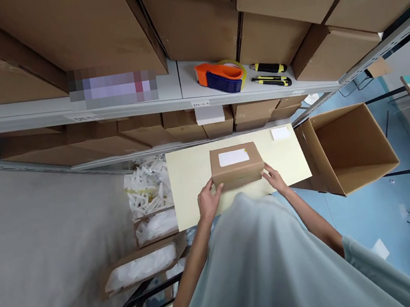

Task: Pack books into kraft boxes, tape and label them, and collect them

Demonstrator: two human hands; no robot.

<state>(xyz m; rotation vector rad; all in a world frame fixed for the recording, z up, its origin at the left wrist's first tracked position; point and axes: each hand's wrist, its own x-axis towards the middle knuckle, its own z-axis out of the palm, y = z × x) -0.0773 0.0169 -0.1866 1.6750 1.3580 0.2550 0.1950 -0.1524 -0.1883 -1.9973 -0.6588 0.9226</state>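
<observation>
A small closed cardboard box (pixel 238 173) with a white label (pixel 233 157) on its top rests on the pale yellow board (pixel 189 176). At the box's left end, my left hand (pixel 209 199) grips its near lower corner. My right hand (pixel 274 178) holds the right end, fingers against the side. Both hands are closed on the box from either side. A small white paper (pixel 281 133) lies near the board's back right corner.
A large open carton (pixel 354 146) stands right of the board. The shelf (pixel 188 92) ahead bears cartons, an orange tape dispenser (pixel 220 77) and yellow-black cutters (pixel 269 68). Shredded white packing (pixel 148 185) and boxes with white bundles (pixel 141 268) are on the left.
</observation>
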